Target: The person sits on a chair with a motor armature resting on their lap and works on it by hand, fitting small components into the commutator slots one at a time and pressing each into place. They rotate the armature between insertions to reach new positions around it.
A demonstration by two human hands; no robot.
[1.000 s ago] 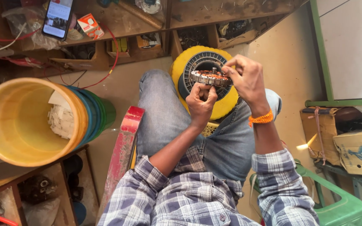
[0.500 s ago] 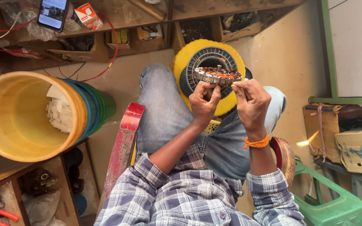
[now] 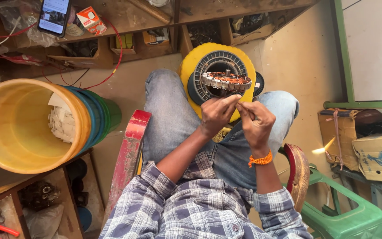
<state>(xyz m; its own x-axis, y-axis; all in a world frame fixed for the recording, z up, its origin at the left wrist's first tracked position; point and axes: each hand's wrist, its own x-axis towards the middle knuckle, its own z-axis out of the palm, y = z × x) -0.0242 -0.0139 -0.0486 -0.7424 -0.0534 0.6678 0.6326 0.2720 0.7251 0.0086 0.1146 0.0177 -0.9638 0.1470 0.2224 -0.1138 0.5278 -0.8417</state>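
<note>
Copper-wound stator (image 3: 226, 81) is seen above the knees, before a yellow spool (image 3: 191, 71). The 2 hands, left hand (image 3: 216, 114) and right hand (image 3: 256, 121), are pinched together just below it; what is gripped cannot be told.

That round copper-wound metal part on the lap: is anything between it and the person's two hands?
Nothing visible. The left hand and right hand sit just below the wound metal ring, fingertips pinched together at its near edge. Whether they hold a wire is too fine to tell.
</note>
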